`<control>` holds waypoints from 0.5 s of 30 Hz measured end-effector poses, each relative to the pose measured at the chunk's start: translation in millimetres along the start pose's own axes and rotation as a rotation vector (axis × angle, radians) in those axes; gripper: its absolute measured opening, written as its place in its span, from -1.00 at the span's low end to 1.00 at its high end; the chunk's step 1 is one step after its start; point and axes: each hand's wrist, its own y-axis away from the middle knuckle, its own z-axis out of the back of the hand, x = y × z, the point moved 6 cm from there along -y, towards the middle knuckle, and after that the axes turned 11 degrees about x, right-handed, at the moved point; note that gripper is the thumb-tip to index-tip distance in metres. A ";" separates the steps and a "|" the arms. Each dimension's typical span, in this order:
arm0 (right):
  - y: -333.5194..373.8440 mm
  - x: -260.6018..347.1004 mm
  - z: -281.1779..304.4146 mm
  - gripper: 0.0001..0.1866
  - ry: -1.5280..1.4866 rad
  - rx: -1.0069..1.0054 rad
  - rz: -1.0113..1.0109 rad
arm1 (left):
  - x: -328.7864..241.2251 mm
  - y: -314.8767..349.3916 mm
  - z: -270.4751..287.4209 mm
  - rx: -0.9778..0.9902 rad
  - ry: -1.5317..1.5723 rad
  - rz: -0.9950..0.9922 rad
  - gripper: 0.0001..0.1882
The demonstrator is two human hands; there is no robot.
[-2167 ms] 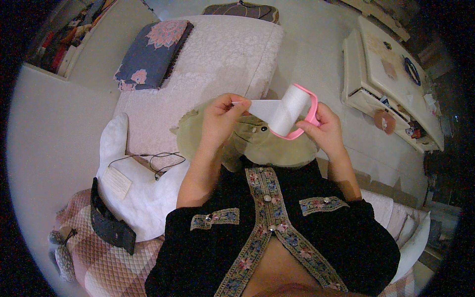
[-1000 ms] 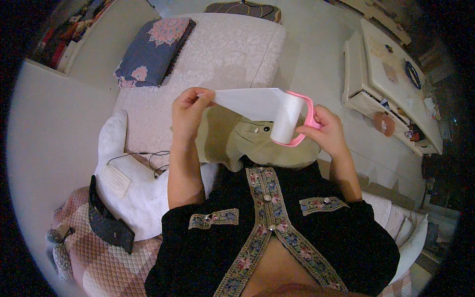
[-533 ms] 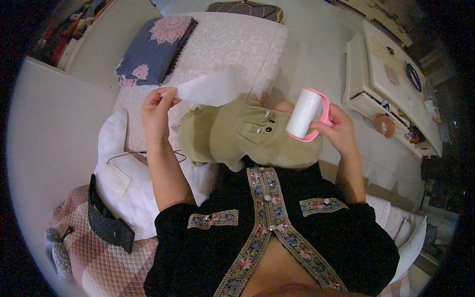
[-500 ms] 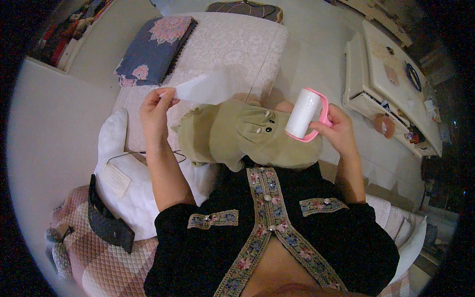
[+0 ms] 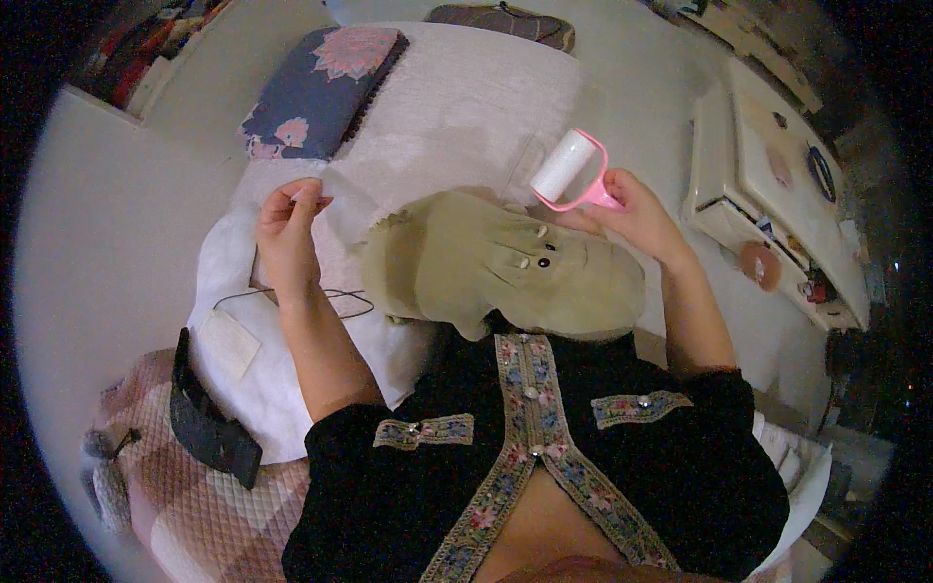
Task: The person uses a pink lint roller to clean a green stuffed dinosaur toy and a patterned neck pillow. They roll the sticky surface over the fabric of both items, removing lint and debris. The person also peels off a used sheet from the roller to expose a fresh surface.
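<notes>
In my right hand (image 5: pixel 637 219) is a lint roller with a white roll (image 5: pixel 564 167) and a pink handle, held up beyond a green plush toy. My left hand (image 5: pixel 290 233) is raised on the other side, thumb and fingers pinched together; what they hold, if anything, I cannot make out. Between my forearms the plush toy (image 5: pixel 457 262) lies sideways against my front, its small black eyes and pale tooth-like bits showing. Neither hand visibly grips the toy, and the roller is above and past its far edge.
A bed or bench with a pale cover (image 5: pixel 466 92) carries a folded blue floral cloth (image 5: pixel 301 97). At left lie a white plush item (image 5: pixel 262 389) with a tag (image 5: pixel 231 342), a black band-like object (image 5: pixel 209 423) and a checked quilt (image 5: pixel 204 515). A cream cabinet (image 5: pixel 777 185) stands right.
The translucent sheet that stretched from my left hand is no longer visible. My right hand has lifted the lint roller away and tilted it. My left hand has shifted slightly left.
</notes>
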 end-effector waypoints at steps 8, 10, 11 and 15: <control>-159.3 -83.1 -27.1 -0.54 0.299 0.061 -0.140 | 3.4 9.2 10.7 -0.032 0.017 0.012 -0.87; -194.5 -99.2 -49.9 -0.56 0.131 0.180 -0.128 | 8.5 12.1 15.8 -0.032 0.024 0.012 -0.87; -210.1 -110.0 -59.9 -0.56 0.054 0.255 -0.114 | 10.6 10.6 13.6 -0.032 0.043 0.024 -0.87; -253.4 -141.3 -99.0 -0.59 -0.030 0.300 -0.108 | 14.3 9.3 14.1 -0.019 0.075 0.066 -0.87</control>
